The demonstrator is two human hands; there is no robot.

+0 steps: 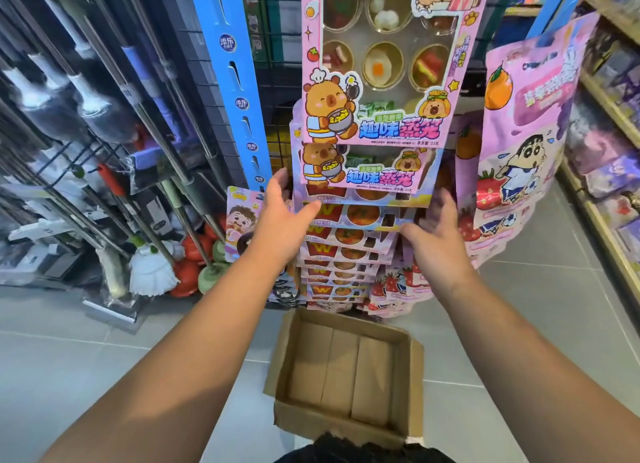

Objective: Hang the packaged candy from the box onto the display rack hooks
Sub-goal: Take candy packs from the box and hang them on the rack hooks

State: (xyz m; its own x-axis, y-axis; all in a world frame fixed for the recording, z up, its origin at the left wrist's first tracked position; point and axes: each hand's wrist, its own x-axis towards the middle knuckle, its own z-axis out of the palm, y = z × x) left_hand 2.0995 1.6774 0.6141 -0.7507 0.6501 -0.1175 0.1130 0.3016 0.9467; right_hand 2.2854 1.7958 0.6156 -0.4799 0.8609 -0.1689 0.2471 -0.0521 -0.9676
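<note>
Both released, left hand and blurred right hand flank crowded pink cardboard candy packs at centre; a shove could unhook the front ones.

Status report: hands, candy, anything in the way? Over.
Left hand and right hand both open, flanking the hanging candy packs. Cardboard box on floor shows no packs. Nothing in the way.
</note>
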